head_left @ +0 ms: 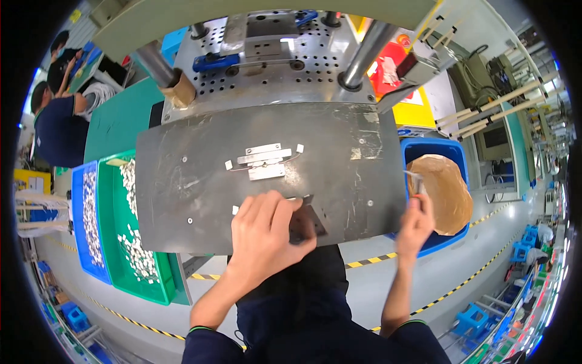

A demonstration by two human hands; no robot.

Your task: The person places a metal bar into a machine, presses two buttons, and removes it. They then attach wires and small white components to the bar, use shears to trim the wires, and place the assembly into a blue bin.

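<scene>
My left hand (265,232) is over the near edge of the dark metal plate (260,124), fingers curled and closed. What they grip is mostly hidden; a dark angular piece (313,219) and a small white block (235,210) show beside them. Off to the right, my right hand (416,223) is closed around a small metal tool (418,183) with a thin crosswise end, slightly blurred, beside the blue bin (431,144). Farther up the plate sits a silver metal fixture (265,159), crossed by a thin wire with a white block (300,148) at one end and another (228,164) at the other.
Behind the plate stands a press with steel posts (364,57) and a perforated bed (257,85). Brown paper (445,194) lines the blue bin. On the left, a green tray (163,285) and a blue tray (79,242) hold many small white pieces. Two people (57,130) work at far left.
</scene>
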